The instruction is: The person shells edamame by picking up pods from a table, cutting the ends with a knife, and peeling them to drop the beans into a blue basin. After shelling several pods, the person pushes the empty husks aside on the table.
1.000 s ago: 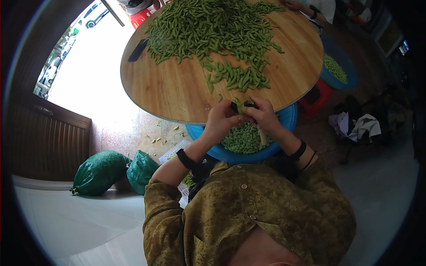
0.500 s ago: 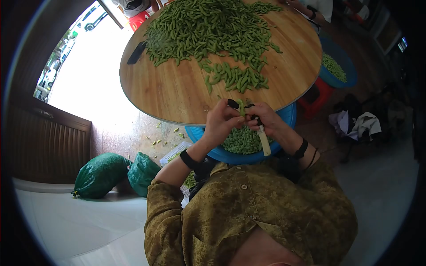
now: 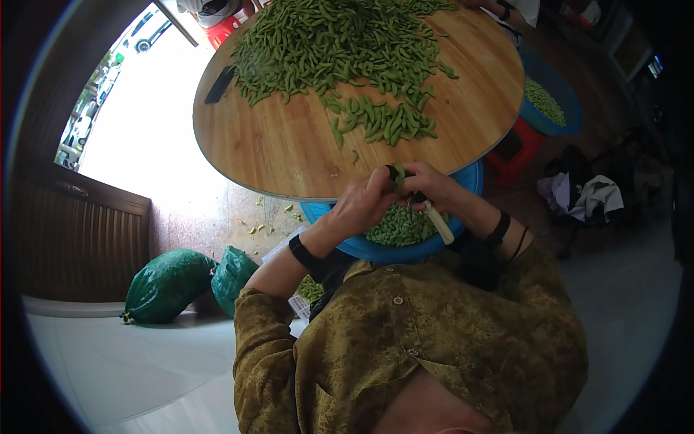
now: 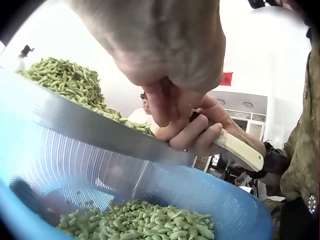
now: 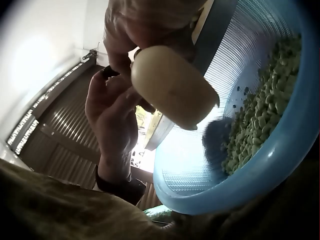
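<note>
Both hands meet above the blue basket (image 3: 318, 211) at the table's near edge. The left hand (image 3: 363, 205) pinches a green pod (image 3: 400, 179) between thumb and fingers, dark coverings on some fingertips. The right hand (image 3: 435, 189) touches the pod's other side and grips a tool with a pale handle (image 3: 439, 224), which slants down toward the body; its working end is hidden. In the left wrist view the handle (image 4: 242, 151) sticks out of the curled right fingers. Shelled beans (image 4: 145, 222) lie in the basket below the hands.
A round wooden table (image 3: 275, 148) bears a large heap of pods (image 3: 340, 43) and a dark flat object (image 3: 220, 84). Another blue basin (image 3: 571, 123) stands at the right above a red stool (image 3: 519, 152). Green sacks (image 3: 170, 286) lie at left; another person sits across.
The hands have drawn closer together around the pod, and the left hand has turned over it. The pale handle has swung outward to the right and shows more plainly.
</note>
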`<state>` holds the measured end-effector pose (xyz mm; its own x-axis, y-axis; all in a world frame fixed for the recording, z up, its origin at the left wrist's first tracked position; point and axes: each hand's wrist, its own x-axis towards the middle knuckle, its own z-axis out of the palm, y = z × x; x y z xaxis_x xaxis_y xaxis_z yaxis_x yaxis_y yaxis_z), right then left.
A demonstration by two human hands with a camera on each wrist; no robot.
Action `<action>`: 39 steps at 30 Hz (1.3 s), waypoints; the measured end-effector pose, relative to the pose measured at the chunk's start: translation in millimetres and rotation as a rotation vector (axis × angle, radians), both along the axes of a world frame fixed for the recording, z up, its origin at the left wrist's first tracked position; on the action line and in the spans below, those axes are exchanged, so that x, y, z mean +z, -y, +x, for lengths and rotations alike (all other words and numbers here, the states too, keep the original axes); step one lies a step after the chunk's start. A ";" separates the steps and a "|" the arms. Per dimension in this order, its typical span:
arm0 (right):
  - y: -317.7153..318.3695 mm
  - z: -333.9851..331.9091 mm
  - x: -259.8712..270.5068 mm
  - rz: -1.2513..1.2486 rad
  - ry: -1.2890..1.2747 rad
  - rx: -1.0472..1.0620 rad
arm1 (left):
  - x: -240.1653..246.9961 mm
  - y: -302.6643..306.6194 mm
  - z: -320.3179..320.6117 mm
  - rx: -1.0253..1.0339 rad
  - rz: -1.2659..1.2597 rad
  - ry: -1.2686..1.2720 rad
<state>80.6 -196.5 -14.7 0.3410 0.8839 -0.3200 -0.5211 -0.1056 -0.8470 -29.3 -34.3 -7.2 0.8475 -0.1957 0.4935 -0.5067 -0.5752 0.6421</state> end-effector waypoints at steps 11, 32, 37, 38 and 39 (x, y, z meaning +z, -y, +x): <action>23.3 -10.0 12.3 -0.009 0.605 0.174 | 63.8 -81.9 -88.0 0.241 0.626 -0.480; 25.5 -2.9 1.0 0.006 0.421 -0.382 | -29.3 -27.1 35.5 0.079 0.329 0.033; 43.4 0.8 4.7 -0.017 0.408 -0.427 | -25.4 -126.0 -61.8 0.561 0.695 -0.247; 43.7 0.5 4.5 -0.006 0.334 -0.445 | -12.6 -134.5 -78.3 0.682 0.854 -0.374; 42.1 -1.3 1.5 -0.005 0.328 -0.451 | 0.1 -136.9 -84.8 0.731 0.945 -0.385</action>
<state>79.3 -238.6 -13.3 0.7677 0.6259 -0.1371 -0.2245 0.0623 -0.9725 -114.1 102.6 -7.1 0.9644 0.2386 0.1137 0.2532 -0.9574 -0.1385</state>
